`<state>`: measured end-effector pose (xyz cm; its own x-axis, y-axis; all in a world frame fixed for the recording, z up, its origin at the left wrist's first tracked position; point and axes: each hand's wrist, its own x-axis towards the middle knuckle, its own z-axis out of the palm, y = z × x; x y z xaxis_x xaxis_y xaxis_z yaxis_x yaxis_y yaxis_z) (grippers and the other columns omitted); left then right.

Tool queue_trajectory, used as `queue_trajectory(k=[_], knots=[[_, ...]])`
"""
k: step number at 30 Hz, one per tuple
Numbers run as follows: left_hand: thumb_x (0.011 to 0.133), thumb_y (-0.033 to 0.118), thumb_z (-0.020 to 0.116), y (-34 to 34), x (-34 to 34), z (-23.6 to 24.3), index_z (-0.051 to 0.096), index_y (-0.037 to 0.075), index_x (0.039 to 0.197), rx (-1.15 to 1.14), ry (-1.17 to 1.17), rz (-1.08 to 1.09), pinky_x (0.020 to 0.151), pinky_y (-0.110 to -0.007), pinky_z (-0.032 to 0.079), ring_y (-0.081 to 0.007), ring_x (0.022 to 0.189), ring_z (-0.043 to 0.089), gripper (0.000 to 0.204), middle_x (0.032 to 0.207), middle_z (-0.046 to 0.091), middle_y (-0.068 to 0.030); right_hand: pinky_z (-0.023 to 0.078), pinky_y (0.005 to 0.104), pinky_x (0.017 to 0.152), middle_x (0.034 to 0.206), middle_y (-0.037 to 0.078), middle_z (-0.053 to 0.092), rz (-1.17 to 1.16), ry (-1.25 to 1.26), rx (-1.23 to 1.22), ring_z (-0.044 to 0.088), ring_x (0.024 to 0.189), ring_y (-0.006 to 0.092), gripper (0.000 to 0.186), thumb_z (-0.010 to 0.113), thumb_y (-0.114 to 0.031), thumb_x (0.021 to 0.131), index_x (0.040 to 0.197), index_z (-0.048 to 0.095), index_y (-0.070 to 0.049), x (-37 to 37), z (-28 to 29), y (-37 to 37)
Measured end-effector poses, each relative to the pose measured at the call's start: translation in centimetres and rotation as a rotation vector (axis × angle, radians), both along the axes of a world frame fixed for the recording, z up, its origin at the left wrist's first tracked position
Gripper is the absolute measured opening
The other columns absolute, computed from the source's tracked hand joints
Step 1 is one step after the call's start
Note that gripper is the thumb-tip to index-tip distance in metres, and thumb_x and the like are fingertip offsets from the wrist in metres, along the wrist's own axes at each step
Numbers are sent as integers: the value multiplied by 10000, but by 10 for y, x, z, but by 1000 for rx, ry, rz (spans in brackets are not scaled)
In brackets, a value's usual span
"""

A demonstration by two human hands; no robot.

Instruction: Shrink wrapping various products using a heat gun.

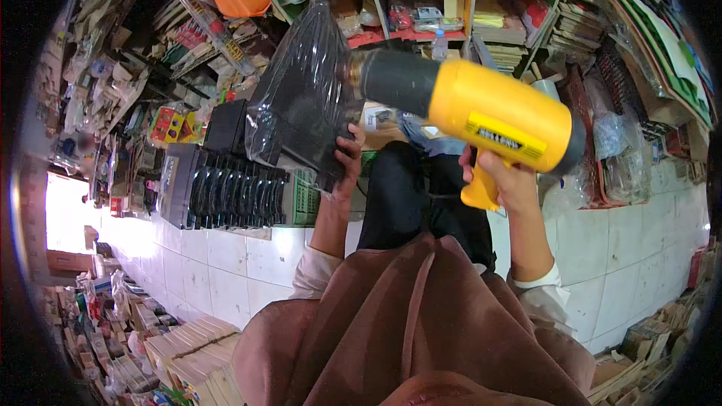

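My right hand is wrapped round the handle of a yellow heat gun. The gun's black front and metal nozzle face left, close to the side of a black box in loose, wrinkled clear plastic film. My left hand grips that box at its lower right edge and holds it tilted upright; part of the thumb is hidden. Film sticks out in a peak at the box's top. Just left of the box, a row of shiny black film-wrapped boxes stands close together.
Open shelves filled with packets and papers stand in front. A red crate with plastic bags is on the right. White floor tiles show around me. Cardboard boxes stand at the lower left, and a bright doorway is far left.
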<state>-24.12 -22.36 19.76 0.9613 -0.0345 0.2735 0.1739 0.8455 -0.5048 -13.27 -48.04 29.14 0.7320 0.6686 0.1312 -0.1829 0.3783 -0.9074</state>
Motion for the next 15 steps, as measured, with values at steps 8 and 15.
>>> queue_trajectory(k=[8,15], knots=[[825,170,493,7,-14,-6,372,63,1219,-51,-17,12,779,-403,474,-275,1041,461,425,1227,361,-74,450,263,526,753,110,568,-6,70,-84,540,579,168,307,623,-159,772,1012,512,-3,5,-10,2],[819,263,505,16,-22,-31,337,104,1264,37,-37,213,768,-460,467,-333,1129,403,502,1284,322,-88,463,255,532,794,117,577,98,-70,-224,562,610,172,350,637,-90,750,1057,488,-9,-12,-27,-22]])
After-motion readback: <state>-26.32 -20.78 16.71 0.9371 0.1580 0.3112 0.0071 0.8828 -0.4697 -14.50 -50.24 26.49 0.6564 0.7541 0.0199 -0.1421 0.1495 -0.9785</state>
